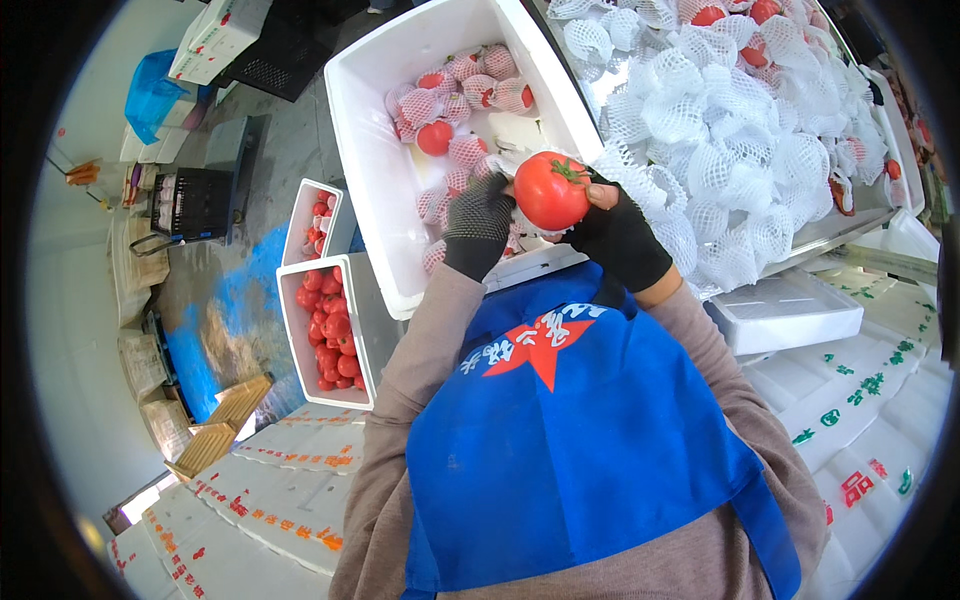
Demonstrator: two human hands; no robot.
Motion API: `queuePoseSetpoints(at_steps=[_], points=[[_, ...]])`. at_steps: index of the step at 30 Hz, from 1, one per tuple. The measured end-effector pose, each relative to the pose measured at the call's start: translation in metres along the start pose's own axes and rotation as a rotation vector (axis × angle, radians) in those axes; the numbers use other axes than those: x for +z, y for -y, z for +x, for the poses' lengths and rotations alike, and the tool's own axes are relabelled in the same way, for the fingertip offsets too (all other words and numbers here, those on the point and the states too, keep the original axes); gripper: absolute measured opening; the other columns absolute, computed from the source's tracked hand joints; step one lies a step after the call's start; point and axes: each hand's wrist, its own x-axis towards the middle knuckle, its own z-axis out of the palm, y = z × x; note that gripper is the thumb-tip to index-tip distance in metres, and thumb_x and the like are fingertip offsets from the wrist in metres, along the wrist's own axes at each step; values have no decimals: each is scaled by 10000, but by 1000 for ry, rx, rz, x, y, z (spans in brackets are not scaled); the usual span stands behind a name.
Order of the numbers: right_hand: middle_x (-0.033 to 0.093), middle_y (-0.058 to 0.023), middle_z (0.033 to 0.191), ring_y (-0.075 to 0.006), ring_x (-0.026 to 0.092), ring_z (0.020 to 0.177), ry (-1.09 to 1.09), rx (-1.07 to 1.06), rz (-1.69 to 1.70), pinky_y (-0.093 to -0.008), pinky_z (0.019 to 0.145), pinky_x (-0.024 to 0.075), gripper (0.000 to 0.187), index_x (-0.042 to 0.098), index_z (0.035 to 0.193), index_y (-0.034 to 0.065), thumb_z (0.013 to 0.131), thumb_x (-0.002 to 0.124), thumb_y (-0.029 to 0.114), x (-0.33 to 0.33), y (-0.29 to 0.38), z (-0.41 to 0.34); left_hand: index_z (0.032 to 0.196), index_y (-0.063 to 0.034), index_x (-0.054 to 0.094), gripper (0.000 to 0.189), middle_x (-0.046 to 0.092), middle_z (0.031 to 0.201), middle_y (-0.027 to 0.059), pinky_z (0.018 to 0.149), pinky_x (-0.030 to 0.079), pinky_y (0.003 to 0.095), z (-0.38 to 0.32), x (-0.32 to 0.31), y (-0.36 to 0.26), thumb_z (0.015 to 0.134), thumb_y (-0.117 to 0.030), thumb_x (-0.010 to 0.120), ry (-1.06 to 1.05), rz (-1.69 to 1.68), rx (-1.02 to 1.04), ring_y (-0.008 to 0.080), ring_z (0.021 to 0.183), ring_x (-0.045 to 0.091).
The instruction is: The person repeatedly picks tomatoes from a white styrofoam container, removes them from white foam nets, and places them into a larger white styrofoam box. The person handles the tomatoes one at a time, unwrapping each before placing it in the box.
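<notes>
A red tomato (551,196) with a green calyx is held up between my gloved hands, over the near edge of a large white foam box (379,217). My right hand (622,236), in a black fingerless glove, grips its right side, the thumb on top. Curled against the left side of the fruit is my left hand (480,225), in a dark dotted glove; its fingertips are partly hidden. White foam netting shows behind and under the tomato. Inside the box lie several netted tomatoes (420,106) and one whose red skin is largely exposed (435,139).
Many white foam net sleeves (720,142) are heaped on a metal-edged table at right, some tomatoes among them. Two foam boxes of tomatoes (330,326) (319,225) stand at left. A shallow foam tray (787,311) sits below the table. Printed foam boxes (277,480) flank me.
</notes>
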Motion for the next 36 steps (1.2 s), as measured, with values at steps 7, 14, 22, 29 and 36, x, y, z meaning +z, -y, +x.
queuePoseSetpoints(at_steps=[7, 14, 22, 29, 36], points=[[497, -96, 1101, -142, 520, 944, -196, -185, -501, -251, 745, 464, 579, 387, 1228, -10, 746, 654, 167, 5, 0, 2, 1026, -9, 494, 273, 535, 830, 80, 566, 454, 218, -15, -19, -7, 792, -105, 598, -314, -413, -6, 113, 677, 535], [575, -90, 878, -112, 558, 715, -228, -246, -607, -236, 637, 488, 412, 475, 1143, -48, 829, 577, 199, 7, -7, 10, 1189, 20, 345, 704, 415, 1123, 149, 826, 458, 286, -16, -4, -15, 653, -158, 766, -57, -677, 19, 204, 1010, 481], [537, -67, 1047, -89, 518, 795, -526, -302, -565, -200, 697, 422, 513, 372, 1283, 59, 799, 545, 60, -12, 5, 13, 1116, 44, 431, 605, 543, 910, 191, 609, 439, 341, -18, -16, -1, 821, -484, 403, 229, -1623, -326, 265, 700, 540], [562, -40, 969, -92, 538, 825, -170, -113, -655, -198, 707, 432, 396, 461, 1171, 40, 778, 492, 81, -13, 24, -2, 1106, 46, 456, 659, 552, 935, 220, 606, 438, 363, -19, -25, 3, 828, -533, 308, 319, -1968, -414, 300, 693, 541], [546, -14, 835, -61, 532, 719, -317, -166, -564, -184, 629, 440, 399, 472, 1131, 56, 740, 528, 111, -14, 18, -8, 1215, -18, 381, 567, 488, 1106, 139, 803, 467, 321, -14, -24, -1, 739, -221, 614, -92, -1029, 44, 224, 966, 529]])
